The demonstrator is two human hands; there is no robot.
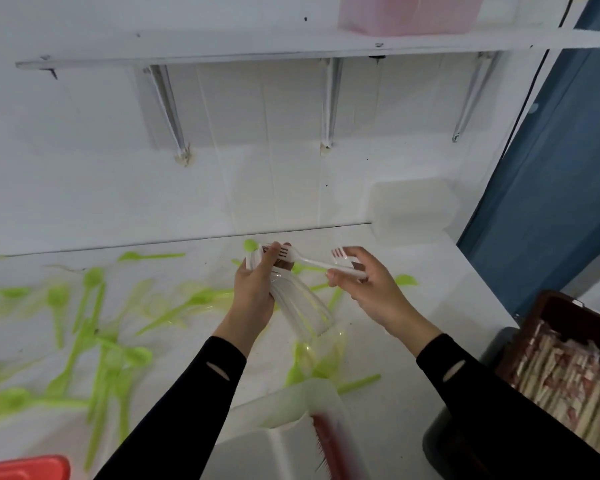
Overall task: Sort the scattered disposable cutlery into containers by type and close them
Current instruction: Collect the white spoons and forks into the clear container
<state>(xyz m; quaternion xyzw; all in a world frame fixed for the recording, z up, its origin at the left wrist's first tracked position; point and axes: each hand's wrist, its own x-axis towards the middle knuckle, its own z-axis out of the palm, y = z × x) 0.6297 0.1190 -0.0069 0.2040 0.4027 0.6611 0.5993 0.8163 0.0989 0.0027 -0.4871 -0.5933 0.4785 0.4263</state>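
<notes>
My left hand (pixel 253 289) grips a bundle of clear white plastic forks (pixel 298 310), their handles pointing down toward me. My right hand (pixel 364 289) pinches white forks (pixel 347 268); one of them reaches across to the bundle's tines. Both hands hover above the white table (pixel 447 306). Several green plastic spoons (pixel 94 327) lie scattered over the table's left and middle. A white container (pixel 291 434) with a red-edged part sits at the near edge. A translucent container (pixel 409 213) stands at the back right against the wall.
A red lid or container (pixel 25 467) shows at the bottom left corner. A dark brown tray of wrapped chopsticks (pixel 568 375) sits at the right on a black bin. A wall shelf (pixel 291 46) carries a pink box (pixel 409 12). Blue panel at right.
</notes>
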